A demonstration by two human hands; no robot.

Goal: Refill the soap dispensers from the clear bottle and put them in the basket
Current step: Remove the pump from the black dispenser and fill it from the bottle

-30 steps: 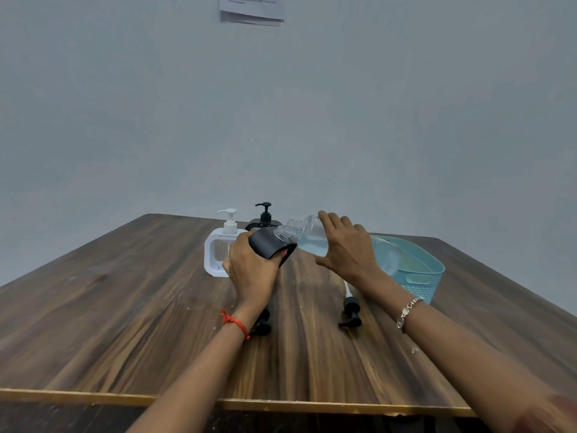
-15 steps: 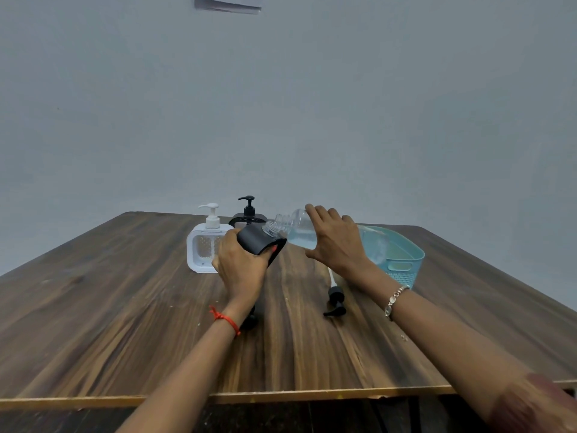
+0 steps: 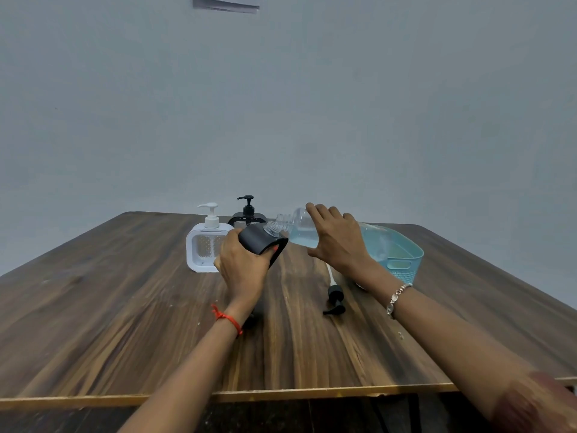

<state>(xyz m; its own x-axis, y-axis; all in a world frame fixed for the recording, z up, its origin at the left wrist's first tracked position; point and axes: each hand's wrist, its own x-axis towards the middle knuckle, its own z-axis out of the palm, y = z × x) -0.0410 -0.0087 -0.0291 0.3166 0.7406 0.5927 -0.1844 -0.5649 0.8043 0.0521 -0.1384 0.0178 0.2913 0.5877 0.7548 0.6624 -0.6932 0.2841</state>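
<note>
Wooden table (image 3: 125,323) viewed from the person's head, with the black dispenser body (image 3: 260,242) as the point of reference. The left hand (image 3: 242,270) is wrapped around this black dispenser, fingers closed on its lower part, holding it lifted and tilted with its top toward the right. The right hand (image 3: 335,245) grips the clear bottle (image 3: 296,229) over its upper side, fingers curled across the body; the bottle lies nearly level, its uncapped threaded neck pointing left and meeting the top of the black dispenser. Pale blue liquid lies along the low side of the bottle. Whether liquid is passing through the neck cannot be told. Behind and left of the black dispenser stands a white dispenser (image 3: 204,248) with its pump fitted, upright on the table. Directly behind the black dispenser stands a second black dispenser (image 3: 248,214), also upright with pump fitted, largely hidden by the held one. Right of the black dispenser, beyond the right hand, sits the light blue basket (image 3: 402,260), partly hidden by the bottle and wrist. Nearer the viewer and to the right of the black dispenser, a detached black pump head (image 3: 334,300) with its pale tube lies flat on the table. A red thread (image 3: 228,318) circles the left wrist; a beaded bracelet (image 3: 396,298) circles the right
</note>
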